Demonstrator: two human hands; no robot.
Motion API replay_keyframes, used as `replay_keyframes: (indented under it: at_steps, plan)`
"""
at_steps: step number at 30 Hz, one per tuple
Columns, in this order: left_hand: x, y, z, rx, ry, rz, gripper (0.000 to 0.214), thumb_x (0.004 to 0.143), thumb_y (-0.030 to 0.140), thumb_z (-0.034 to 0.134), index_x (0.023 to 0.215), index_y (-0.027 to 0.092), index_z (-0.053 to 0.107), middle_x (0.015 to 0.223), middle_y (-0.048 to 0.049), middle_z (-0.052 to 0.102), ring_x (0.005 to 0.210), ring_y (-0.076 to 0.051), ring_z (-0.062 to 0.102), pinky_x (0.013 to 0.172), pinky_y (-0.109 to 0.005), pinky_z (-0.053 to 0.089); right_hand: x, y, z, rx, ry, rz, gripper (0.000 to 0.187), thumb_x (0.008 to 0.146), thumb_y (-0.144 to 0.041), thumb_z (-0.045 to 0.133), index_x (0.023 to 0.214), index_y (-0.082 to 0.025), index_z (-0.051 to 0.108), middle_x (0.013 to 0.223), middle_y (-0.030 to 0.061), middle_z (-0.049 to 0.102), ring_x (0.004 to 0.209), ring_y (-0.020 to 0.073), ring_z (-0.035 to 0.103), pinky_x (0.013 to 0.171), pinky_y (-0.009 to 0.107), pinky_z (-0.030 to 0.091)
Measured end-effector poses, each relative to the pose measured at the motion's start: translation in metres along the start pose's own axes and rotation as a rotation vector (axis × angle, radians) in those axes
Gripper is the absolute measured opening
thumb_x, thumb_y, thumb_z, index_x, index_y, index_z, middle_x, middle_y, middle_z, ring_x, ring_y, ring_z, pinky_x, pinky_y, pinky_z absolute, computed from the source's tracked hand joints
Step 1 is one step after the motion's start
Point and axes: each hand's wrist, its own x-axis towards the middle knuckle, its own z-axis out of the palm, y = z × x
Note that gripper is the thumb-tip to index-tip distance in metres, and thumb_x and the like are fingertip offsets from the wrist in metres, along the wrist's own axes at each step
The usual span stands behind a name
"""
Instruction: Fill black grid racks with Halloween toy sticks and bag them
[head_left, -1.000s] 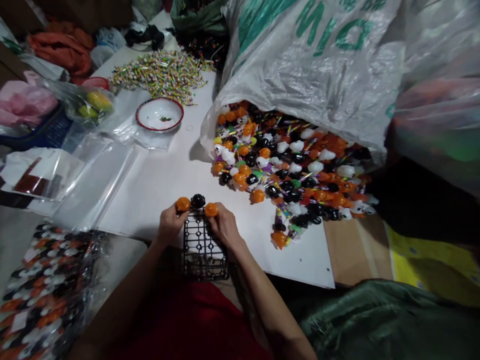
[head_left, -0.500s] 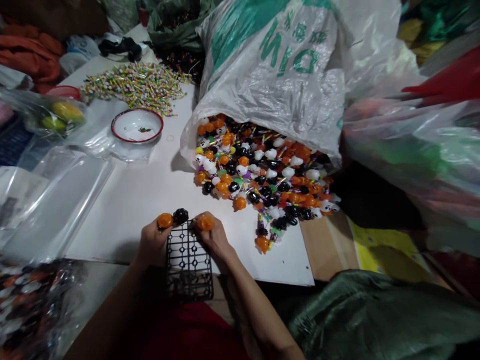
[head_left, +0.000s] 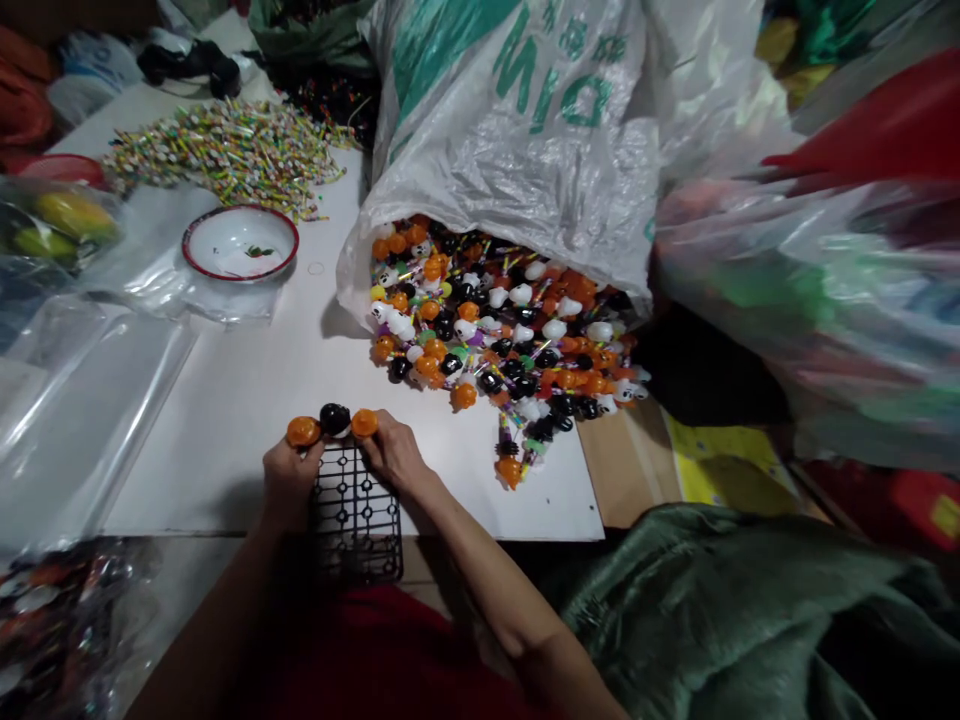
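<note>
A black plastic grid rack (head_left: 358, 510) is in front of me at the table's near edge. My left hand (head_left: 286, 482) closes around its upper left corner, just under an orange pumpkin topper (head_left: 303, 431). A shiny black topper (head_left: 335, 419) sits at the middle of the rack's far edge. My right hand (head_left: 401, 455) pinches a second orange pumpkin topper (head_left: 364, 422) at the right corner, right beside the black one. The stems below these toppers are hidden by my fingers and the rack.
A white woven sack (head_left: 517, 190) spills a pile of orange, black and white topped sticks (head_left: 487, 340) onto the white table (head_left: 225, 420). Behind lie a red-rimmed bowl (head_left: 240, 272) and a heap of small colourful sticks (head_left: 225, 150). Clear plastic bags (head_left: 112, 400) are at left, a dark green sack (head_left: 712, 610) at right.
The right-hand pumpkin topper has moved left, from apart to beside the black topper on the rack's far edge. The whole view has shifted slightly.
</note>
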Motion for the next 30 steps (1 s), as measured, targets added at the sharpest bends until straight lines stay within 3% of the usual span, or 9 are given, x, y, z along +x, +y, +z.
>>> replay_keyframes:
  at_steps: [5,8,11,14,16,18,21,25,30]
  plan:
    - [0.02,0.002,0.001,-0.051,0.169,-0.018,0.028,0.073,0.048,0.063,0.075,0.02,0.059,0.068,-0.0052,0.068,0.068,-0.025,0.065,0.066,-0.037,0.051,0.015,0.019,-0.074,0.016,-0.015,0.024,0.017,0.093,-0.019,0.051,0.102,-0.019,0.065,0.09,0.0021,0.068,0.08,0.0159,0.062,0.072,0.024,0.047]
    - [0.028,0.0,0.001,-0.083,0.097,-0.018,0.027,0.074,0.046,0.064,0.077,0.019,0.061,0.074,-0.0081,0.072,0.078,-0.027,0.068,0.074,-0.04,0.053,0.032,0.04,-0.134,-0.4,0.135,0.169,0.031,0.088,-0.005,0.048,0.109,-0.016,0.067,0.106,0.0116,0.068,0.095,0.0226,0.063,0.082,0.031,0.047]
    - [0.026,-0.001,-0.011,-0.127,-0.029,-0.003,0.039,0.073,0.045,0.067,0.098,0.016,0.066,0.094,-0.011,0.075,0.083,-0.025,0.071,0.078,-0.038,0.056,0.055,0.058,-0.16,-0.748,0.028,0.233,0.039,0.085,-0.001,0.049,0.118,-0.014,0.065,0.12,0.019,0.062,0.102,0.0279,0.063,0.08,0.033,0.047]
    - [0.021,0.014,-0.043,-0.092,-0.053,0.162,0.078,0.07,0.046,0.074,0.138,0.016,0.05,0.139,-0.0167,0.058,0.108,-0.026,0.068,0.091,-0.039,0.055,0.068,0.066,-0.158,-0.869,-0.08,0.196,0.034,0.088,-0.005,0.049,0.118,-0.014,0.063,0.12,0.0182,0.061,0.102,0.028,0.063,0.074,0.031,0.045]
    - [0.023,0.037,-0.065,0.05,-0.012,0.376,0.089,0.07,0.05,0.078,0.146,0.02,0.042,0.154,-0.016,0.042,0.133,-0.03,0.051,0.105,-0.044,0.047,0.068,0.068,-0.155,-0.87,-0.086,0.169,0.03,0.088,-0.01,0.053,0.116,-0.015,0.062,0.12,0.0163,0.061,0.101,0.0269,0.063,0.071,0.03,0.044]
    - [0.032,0.067,-0.078,0.232,-0.064,0.586,0.084,0.073,0.057,0.076,0.144,0.023,0.046,0.154,-0.0126,0.044,0.141,-0.03,0.041,0.113,-0.048,0.038,0.061,0.065,-0.154,-0.832,-0.073,0.167,0.029,0.088,-0.015,0.057,0.117,-0.015,0.06,0.118,0.0152,0.063,0.098,0.0256,0.064,0.069,0.028,0.042]
    - [0.049,0.105,-0.073,0.47,-0.32,0.773,0.069,0.08,0.062,0.069,0.134,0.023,0.056,0.131,-0.0099,0.066,0.122,-0.028,0.059,0.104,-0.045,0.044,0.039,0.047,-0.149,-0.737,0.005,0.18,0.033,0.091,-0.024,0.055,0.121,-0.012,0.054,0.102,0.0134,0.068,0.085,0.0237,0.065,0.066,0.027,0.04]
    - [0.048,0.117,-0.048,0.645,-0.38,0.746,0.05,0.089,0.061,0.059,0.119,0.022,0.065,0.104,-0.0064,0.074,0.093,-0.023,0.07,0.083,-0.034,0.05,-0.002,0.009,-0.113,-0.586,0.113,0.068,0.028,0.097,-0.03,0.046,0.119,-0.015,0.053,0.09,0.0085,0.069,0.077,0.0197,0.063,0.066,0.026,0.038]
    - [0.027,0.109,-0.047,0.643,-0.257,0.635,0.04,0.093,0.054,0.057,0.115,0.022,0.067,0.101,-0.0057,0.074,0.088,-0.022,0.069,0.076,-0.031,0.048,-0.035,-0.002,-0.068,-0.597,-0.032,0.216,0.015,0.093,-0.025,0.053,0.105,-0.018,0.059,0.1,0.0095,0.069,0.09,0.0208,0.063,0.068,0.026,0.036]
